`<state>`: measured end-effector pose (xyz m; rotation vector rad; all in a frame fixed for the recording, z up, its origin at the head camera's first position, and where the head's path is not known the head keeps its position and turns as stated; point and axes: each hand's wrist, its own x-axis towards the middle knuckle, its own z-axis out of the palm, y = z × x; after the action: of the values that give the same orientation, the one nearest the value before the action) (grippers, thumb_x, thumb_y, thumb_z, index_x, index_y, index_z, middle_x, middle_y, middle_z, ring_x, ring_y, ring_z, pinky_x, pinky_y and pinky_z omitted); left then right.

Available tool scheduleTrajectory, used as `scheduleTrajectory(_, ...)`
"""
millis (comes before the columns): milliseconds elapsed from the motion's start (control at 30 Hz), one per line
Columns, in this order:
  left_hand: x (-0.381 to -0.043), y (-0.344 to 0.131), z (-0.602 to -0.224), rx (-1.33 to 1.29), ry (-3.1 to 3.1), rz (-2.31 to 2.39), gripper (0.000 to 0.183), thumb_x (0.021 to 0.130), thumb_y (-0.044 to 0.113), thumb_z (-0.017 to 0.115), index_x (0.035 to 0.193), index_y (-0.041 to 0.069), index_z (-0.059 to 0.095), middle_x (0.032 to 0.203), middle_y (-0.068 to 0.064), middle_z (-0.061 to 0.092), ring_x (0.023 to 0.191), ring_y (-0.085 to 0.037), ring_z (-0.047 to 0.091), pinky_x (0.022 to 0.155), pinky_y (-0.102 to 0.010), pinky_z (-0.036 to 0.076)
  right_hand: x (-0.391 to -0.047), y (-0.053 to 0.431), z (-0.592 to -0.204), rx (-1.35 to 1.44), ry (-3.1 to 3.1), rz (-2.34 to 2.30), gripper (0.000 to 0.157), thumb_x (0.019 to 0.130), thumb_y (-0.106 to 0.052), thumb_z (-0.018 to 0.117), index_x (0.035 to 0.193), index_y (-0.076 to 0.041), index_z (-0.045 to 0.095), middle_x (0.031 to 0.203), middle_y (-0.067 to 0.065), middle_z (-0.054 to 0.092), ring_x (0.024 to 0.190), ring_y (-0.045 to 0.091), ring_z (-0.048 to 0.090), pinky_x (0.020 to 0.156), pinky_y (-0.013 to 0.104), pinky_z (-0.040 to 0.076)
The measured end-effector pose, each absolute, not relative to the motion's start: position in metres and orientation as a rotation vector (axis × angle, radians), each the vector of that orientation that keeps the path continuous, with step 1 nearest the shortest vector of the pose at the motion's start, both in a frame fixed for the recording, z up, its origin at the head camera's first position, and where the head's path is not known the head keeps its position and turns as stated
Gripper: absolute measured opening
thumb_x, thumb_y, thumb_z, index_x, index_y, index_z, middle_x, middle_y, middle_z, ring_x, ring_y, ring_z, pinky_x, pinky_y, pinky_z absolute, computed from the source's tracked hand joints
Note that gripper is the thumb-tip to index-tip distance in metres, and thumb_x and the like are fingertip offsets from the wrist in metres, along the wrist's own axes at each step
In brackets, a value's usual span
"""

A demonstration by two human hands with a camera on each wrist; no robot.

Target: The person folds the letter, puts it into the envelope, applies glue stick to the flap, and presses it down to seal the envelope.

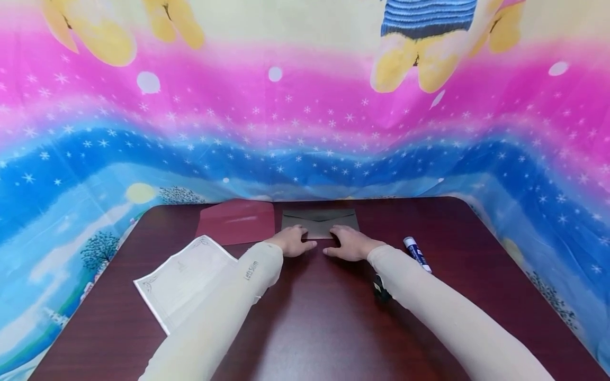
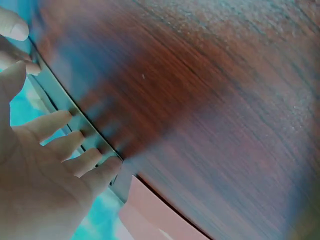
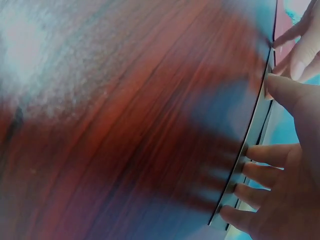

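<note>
A dark grey-brown envelope (image 1: 318,225) with its pointed flap folded down lies flat near the table's back edge. On its left part rest the fingertips of my left hand (image 1: 292,241), thumb stretched inward along the near side. My right hand (image 1: 350,243) touches the right part in the same way, and the two thumbs point at each other. In the left wrist view the fingers (image 2: 65,145) are spread and nearly straight on the envelope (image 2: 75,112). The right wrist view shows the right fingers (image 3: 262,172) likewise extended on it.
Left of the envelope lies a red envelope (image 1: 238,222) with its flap spread. A white sheet with ornamented corners (image 1: 186,280) sits nearer, partly under the left sleeve. A glue stick (image 1: 416,254) lies beside the right forearm. Behind the table (image 1: 314,323) hangs a patterned cloth (image 1: 305,116).
</note>
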<state>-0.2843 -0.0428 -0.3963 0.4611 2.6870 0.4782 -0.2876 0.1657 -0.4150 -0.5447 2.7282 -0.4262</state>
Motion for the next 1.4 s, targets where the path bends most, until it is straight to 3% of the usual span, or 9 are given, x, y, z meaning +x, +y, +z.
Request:
scheduleTrajectory(167, -0.287, -0.046, -0.387, 0.463, 2.669, 0.625, 0.061, 0.105, 0.042, 0.050, 0.153, 0.006, 0.041, 0.155, -0.014, 0.049, 0.145, -0.030, 0.045, 0.120, -0.047, 0.036, -0.288, 0.167, -0.409, -0.568, 2.704, -0.489, 0.075, 0.100, -0.047, 0.056, 0.154, 0.001, 0.036, 0.163, 0.023, 0.031, 0.152, 0.039, 0.029, 0.123, 0.056, 0.028)
scheduleTrajectory(433, -0.279, -0.044, -0.365, 0.438, 2.636, 0.774, 0.059, 0.105, 0.043, 0.048, 0.155, 0.011, 0.040, 0.158, -0.013, 0.044, 0.148, -0.031, 0.041, 0.121, -0.052, 0.034, -0.281, 0.164, -0.399, -0.594, 2.705, -0.557, 0.069, 0.102, -0.046, 0.055, 0.154, -0.004, 0.040, 0.163, 0.020, 0.033, 0.153, 0.038, 0.029, 0.122, 0.058, 0.028)
scheduleTrajectory(767, -0.257, -0.044, -0.346, 0.554, 2.614, 0.867, 0.054, 0.105, 0.038, 0.051, 0.150, 0.009, 0.046, 0.155, -0.013, 0.048, 0.145, -0.031, 0.044, 0.119, -0.051, 0.036, -0.262, 0.161, -0.393, -0.708, 2.743, -0.610, 0.057, 0.102, -0.041, 0.057, 0.148, -0.008, 0.050, 0.151, 0.014, 0.051, 0.141, 0.033, 0.047, 0.116, 0.054, 0.039)
scheduleTrajectory(1400, -0.227, -0.081, -0.344, 0.425, 2.864, 0.996, 0.030, 0.100, 0.031, 0.060, 0.121, 0.012, 0.069, 0.116, -0.005, 0.073, 0.111, -0.024, 0.067, 0.099, -0.045, 0.052, -0.217, 0.141, -0.384, -0.821, 2.838, -0.607, 0.048, 0.099, -0.040, 0.064, 0.137, -0.012, 0.062, 0.138, 0.003, 0.064, 0.131, 0.024, 0.058, 0.110, 0.049, 0.047)
